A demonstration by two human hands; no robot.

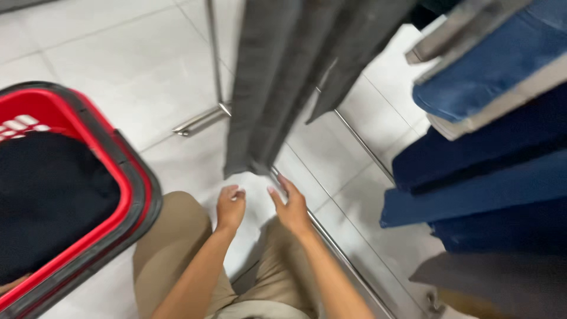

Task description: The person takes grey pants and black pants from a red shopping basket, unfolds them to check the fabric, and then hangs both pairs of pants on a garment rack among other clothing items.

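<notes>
Head view, looking down. Both hands are held just below the hem of the grey trousers point(277, 88), which hang from above on a metal rack point(354, 142).

- Left hand point(229, 207): fingers loosely curled inward, nothing gripped. It is placed just under the trouser hem, not touching as far as can be seen.
- Right hand point(290, 207): fingers extended and slightly spread, nothing held. Fingertips are brought close to the hem edge; contact cannot be confirmed because of motion blur.
- Grey trousers: hung vertically, legs doubled side by side, hem at the lowest point near both hands. The hem is reached from a low position, judging by the bent knees in khaki trousers point(171, 248) seen below the arms.
- Red basket point(127, 177): set on the white tiled floor point(136, 65) to the person's left, kept within arm's reach. A dark garment point(53, 195) is lying inside it.
- Stacked jeans point(484, 171): folded blue and dark denim is piled on the right, edges overhanging, well apart from both hands.
- Rack base rails are seen running across the floor between the hands and the denim stack.
</notes>
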